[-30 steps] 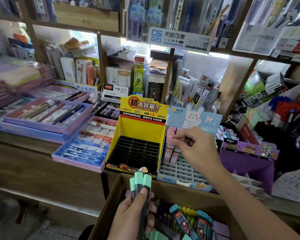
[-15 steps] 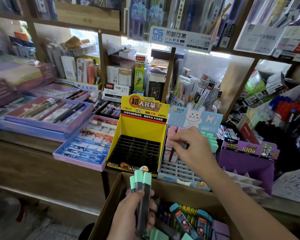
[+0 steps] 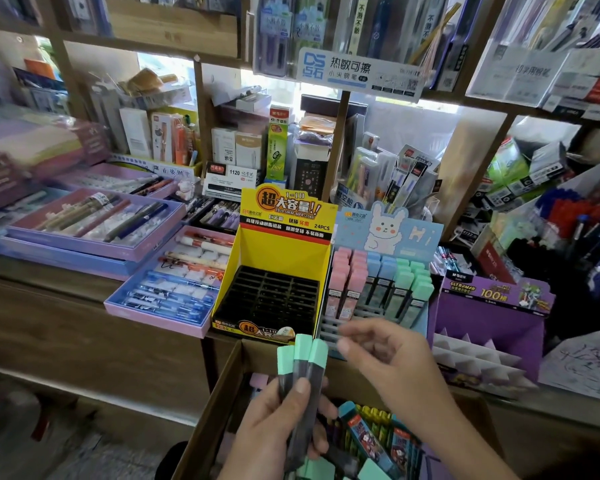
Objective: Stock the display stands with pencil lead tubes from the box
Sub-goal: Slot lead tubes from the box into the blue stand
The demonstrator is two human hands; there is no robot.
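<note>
My left hand (image 3: 274, 431) grips three dark lead tubes with mint-green caps (image 3: 303, 368), held upright over the cardboard box (image 3: 219, 410). My right hand (image 3: 392, 362) hovers just right of the tubes, empty, fingers loosely bent toward the caps. Behind it stands the blue rabbit display stand (image 3: 388, 230), its back rows filled with pink, blue and green tubes (image 3: 378, 282) and its front slots bare. To its left is the yellow display stand (image 3: 278, 254), whose black grid holds nothing.
More tubes with blue and green caps (image 3: 371, 438) lie in the box. A purple stand (image 3: 492, 306) sits at the right. Trays of pens (image 3: 167, 289) cover the wooden counter at the left. Packed shelves rise behind.
My right hand left the green tubes in the rabbit stand and came back down beside the tubes in my left hand. My left hand kept its grip.
</note>
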